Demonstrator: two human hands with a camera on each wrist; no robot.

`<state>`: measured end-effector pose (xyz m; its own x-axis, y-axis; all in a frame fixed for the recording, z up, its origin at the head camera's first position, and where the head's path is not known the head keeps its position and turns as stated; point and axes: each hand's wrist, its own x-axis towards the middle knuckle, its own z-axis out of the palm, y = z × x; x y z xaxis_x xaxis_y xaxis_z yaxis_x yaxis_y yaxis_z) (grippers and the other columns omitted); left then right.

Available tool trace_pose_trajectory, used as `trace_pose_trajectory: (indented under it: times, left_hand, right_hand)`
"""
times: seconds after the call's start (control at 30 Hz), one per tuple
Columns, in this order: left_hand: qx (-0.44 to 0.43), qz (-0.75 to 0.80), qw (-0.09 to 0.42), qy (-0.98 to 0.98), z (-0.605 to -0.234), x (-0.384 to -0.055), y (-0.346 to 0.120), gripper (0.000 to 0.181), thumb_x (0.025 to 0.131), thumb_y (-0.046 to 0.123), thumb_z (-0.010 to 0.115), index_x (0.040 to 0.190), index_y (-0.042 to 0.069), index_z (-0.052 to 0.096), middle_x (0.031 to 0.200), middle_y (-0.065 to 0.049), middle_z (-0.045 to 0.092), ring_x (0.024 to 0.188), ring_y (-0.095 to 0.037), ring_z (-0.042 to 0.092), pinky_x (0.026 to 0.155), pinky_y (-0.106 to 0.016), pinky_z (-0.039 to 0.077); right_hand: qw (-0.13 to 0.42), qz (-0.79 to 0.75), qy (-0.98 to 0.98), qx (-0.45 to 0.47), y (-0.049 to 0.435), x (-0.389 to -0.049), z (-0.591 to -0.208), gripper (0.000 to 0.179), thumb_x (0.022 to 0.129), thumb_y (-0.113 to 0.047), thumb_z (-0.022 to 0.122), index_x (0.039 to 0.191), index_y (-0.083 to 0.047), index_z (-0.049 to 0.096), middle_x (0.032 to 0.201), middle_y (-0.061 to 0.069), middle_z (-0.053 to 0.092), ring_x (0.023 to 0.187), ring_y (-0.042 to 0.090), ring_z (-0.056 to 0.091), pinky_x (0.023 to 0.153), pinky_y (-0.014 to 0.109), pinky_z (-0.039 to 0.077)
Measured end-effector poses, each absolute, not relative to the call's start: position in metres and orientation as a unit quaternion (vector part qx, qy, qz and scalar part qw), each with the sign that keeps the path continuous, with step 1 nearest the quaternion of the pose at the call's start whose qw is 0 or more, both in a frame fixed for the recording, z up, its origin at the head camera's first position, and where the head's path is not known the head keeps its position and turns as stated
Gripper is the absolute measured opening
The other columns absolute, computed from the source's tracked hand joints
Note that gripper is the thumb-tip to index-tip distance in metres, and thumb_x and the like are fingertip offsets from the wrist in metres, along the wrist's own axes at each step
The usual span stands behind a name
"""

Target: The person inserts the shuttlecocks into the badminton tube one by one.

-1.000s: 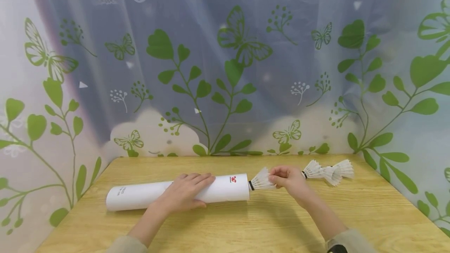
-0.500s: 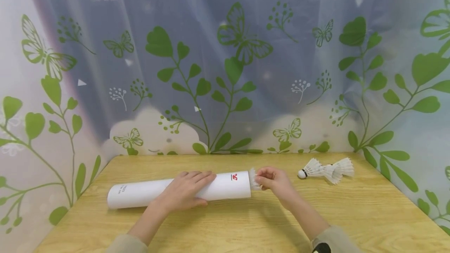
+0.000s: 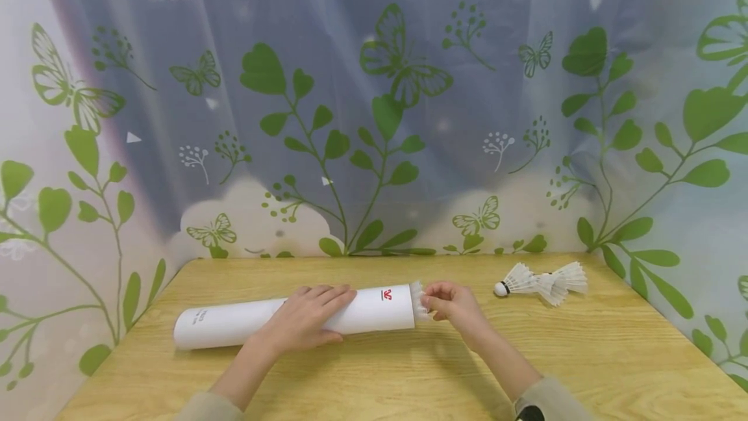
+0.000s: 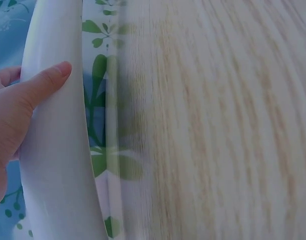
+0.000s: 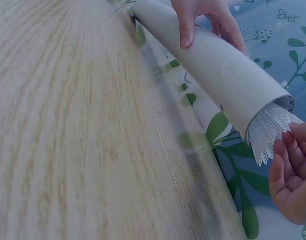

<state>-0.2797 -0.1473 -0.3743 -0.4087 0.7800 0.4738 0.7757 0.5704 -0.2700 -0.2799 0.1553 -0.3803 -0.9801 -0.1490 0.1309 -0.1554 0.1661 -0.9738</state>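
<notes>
A white cardboard shuttlecock tube (image 3: 374, 317) with a red logo lies on its side on the wooden table. My left hand (image 3: 312, 320) grips it across the middle from above, thumb (image 4: 50, 82) on the near side and fingers over the far side. At the tube's right end, a white shuttlecock (image 5: 267, 130) sits mostly inside the opening. Only the rim of its skirt sticks out, and its head is hidden in the tube. My right hand (image 3: 458, 310) pinches that skirt edge between thumb and fingertips.
Several more white shuttlecocks (image 3: 549, 286) lie nested or heaped together at the back right of the table (image 3: 561, 349). Behind the table hangs a curtain (image 3: 374, 148) printed with green leaves and butterflies.
My right hand has moved left and pushed the shuttlecock from outside the tube's mouth into it, until only the skirt's rim shows. My left hand has stayed on the tube.
</notes>
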Motion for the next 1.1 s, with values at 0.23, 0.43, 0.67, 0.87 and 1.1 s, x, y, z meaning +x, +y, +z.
trace_pose_trajectory:
  times: [0.23, 0.43, 0.67, 0.87, 1.1]
  left_hand:
    - [-0.462, 0.003, 0.288, -0.839, -0.373, -0.279, -0.147, 0.080, 0.068, 0.040, 0.080, 0.133, 0.005, 0.049, 0.128, -0.011, 0.055, 0.106, -0.027, 0.057, 0.079, -0.043, 0.052]
    - [-0.459, 0.002, 0.282, -0.842, -0.372, -0.278, -0.147, 0.080, 0.068, 0.040, 0.080, 0.134, 0.006, 0.048, 0.128, -0.011, 0.055, 0.107, -0.027, 0.057, 0.080, -0.043, 0.051]
    - [-0.456, 0.000, 0.279, -0.845, -0.373, -0.279, -0.146, 0.080, 0.068, 0.041, 0.079, 0.134, 0.007, 0.048, 0.128, -0.010, 0.055, 0.107, -0.027, 0.057, 0.079, -0.043, 0.052]
    - [-0.454, 0.005, 0.282, -0.846, -0.374, -0.279, -0.145, 0.080, 0.068, 0.042, 0.079, 0.133, 0.006, 0.049, 0.128, -0.010, 0.055, 0.105, -0.027, 0.058, 0.077, -0.044, 0.052]
    - [-0.447, 0.008, 0.278, -0.850, -0.374, -0.279, -0.144, 0.080, 0.069, 0.042, 0.079, 0.134, 0.007, 0.048, 0.128, -0.009, 0.055, 0.107, -0.027, 0.057, 0.078, -0.044, 0.052]
  right_hand:
    - [0.012, 0.627, -0.773, 0.097, 0.152, -0.282, -0.380, 0.012, 0.086, -0.009, 0.064, 0.088, 0.002, 0.061, 0.080, 0.002, 0.062, 0.076, 0.014, 0.055, 0.072, 0.034, 0.050]
    - [0.012, 0.617, -0.780, 0.107, 0.147, -0.281, -0.378, 0.012, 0.086, -0.008, 0.064, 0.089, 0.003, 0.062, 0.083, 0.002, 0.064, 0.078, 0.014, 0.057, 0.073, 0.033, 0.050]
    - [0.017, 0.608, -0.785, 0.116, 0.140, -0.277, -0.377, 0.007, 0.084, 0.000, 0.060, 0.087, 0.005, 0.062, 0.085, 0.005, 0.066, 0.079, 0.015, 0.059, 0.075, 0.036, 0.049]
    - [0.016, 0.605, -0.787, 0.117, 0.138, -0.278, -0.380, 0.005, 0.084, 0.001, 0.059, 0.086, 0.005, 0.062, 0.085, 0.005, 0.066, 0.080, 0.016, 0.058, 0.072, 0.031, 0.047]
    - [0.015, 0.598, -0.790, 0.133, 0.138, -0.278, -0.381, 0.011, 0.084, -0.001, 0.060, 0.091, 0.007, 0.064, 0.089, 0.008, 0.067, 0.081, 0.016, 0.058, 0.073, 0.033, 0.049]
